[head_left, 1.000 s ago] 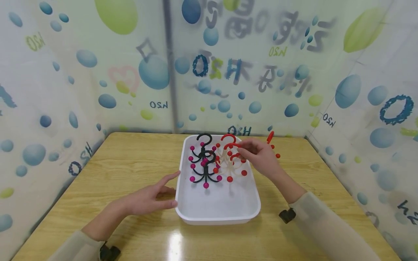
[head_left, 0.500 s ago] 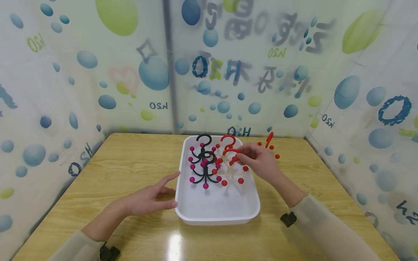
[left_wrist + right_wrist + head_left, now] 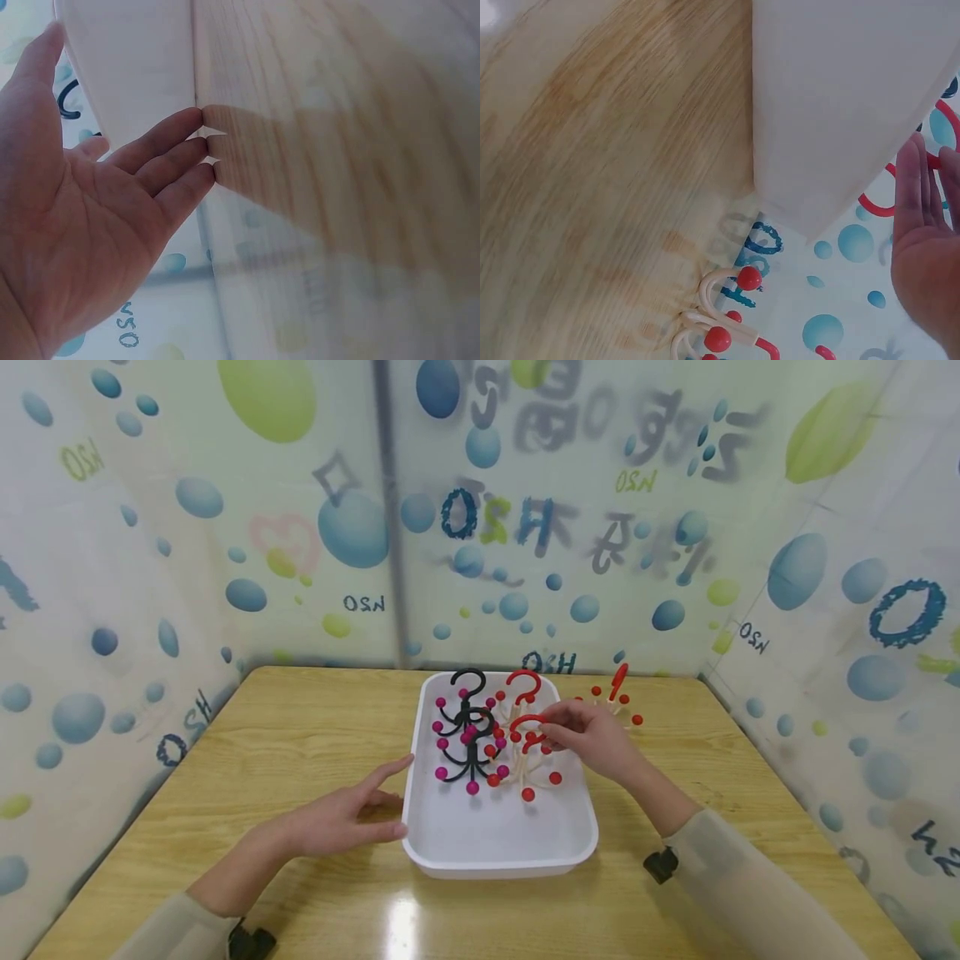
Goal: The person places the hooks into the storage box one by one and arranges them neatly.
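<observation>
My right hand [image 3: 592, 735] pinches the red hook of a beige claw hanger [image 3: 528, 719] with red ball tips, over the right part of a white plastic bin [image 3: 502, 835]. Whether its lower balls touch the bin floor I cannot tell. Beside it in the bin stand a front black claw hanger [image 3: 472, 750] and a rear black claw hanger [image 3: 468, 678], both with pink balls. Another red-hooked hanger [image 3: 525, 685] sits behind the held one. My left hand [image 3: 337, 818], fingers extended and spread, rests against the bin's left side; its palm [image 3: 90, 217] shows in the left wrist view.
Right of the bin, on the wooden table [image 3: 322, 727], stands one more beige hanger with a red hook [image 3: 618, 682]; its red balls [image 3: 718, 339] show in the right wrist view. A patterned curtain [image 3: 300, 568] encloses the table's back and sides.
My right hand has moved slightly toward me and lower with the red-hooked claw hanger, whose arms have turned a little. The left hand stays put at the bin.
</observation>
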Motion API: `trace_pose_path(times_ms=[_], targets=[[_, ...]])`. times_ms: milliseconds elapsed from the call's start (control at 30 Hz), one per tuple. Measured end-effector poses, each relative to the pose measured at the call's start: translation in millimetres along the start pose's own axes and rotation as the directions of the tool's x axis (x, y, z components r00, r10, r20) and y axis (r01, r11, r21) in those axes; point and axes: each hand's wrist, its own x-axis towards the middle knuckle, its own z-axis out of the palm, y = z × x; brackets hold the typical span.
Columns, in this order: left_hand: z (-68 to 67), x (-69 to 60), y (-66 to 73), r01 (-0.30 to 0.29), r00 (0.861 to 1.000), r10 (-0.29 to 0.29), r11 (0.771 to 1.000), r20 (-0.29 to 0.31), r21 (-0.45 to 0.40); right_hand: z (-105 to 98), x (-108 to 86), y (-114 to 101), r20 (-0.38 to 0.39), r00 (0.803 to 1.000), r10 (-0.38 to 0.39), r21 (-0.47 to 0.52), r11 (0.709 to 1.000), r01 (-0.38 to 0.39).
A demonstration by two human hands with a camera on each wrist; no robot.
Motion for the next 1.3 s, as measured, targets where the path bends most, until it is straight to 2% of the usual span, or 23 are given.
trace_pose_path(times_ms=[233, 633, 867, 1100, 1300], targets=[[0.2, 0.8, 0.5, 0.015, 1.000, -0.015, 1.000, 0.001, 0.004, -4, 0.8, 3, 0.027, 1.000, -0.005, -0.001, 1.000, 0.005], [0.8, -0.8, 0.4, -0.014, 1.000, 0.014, 1.000, -0.002, -0.012, -5, -1.0, 2, 0.026, 1.000, -0.001, -0.015, 1.000, 0.001], [0.7, -1.0, 0.8, -0.016, 1.000, 0.016, 1.000, -0.003, -0.008, -7, -3.0, 5, 0.013, 0.999, 0.030, -0.026, 0.999, -0.030], [0.4, 0.0, 0.7, -0.007, 1.000, 0.007, 1.000, 0.002, -0.008, -17, -9.5, 13, 0.008, 0.999, 0.039, -0.015, 0.999, -0.038], [0.3, 0.0, -0.2, -0.013, 1.000, 0.013, 1.000, 0.001, -0.009, -31, -17.7, 24, -0.025, 0.999, 0.036, -0.029, 0.999, -0.037]])
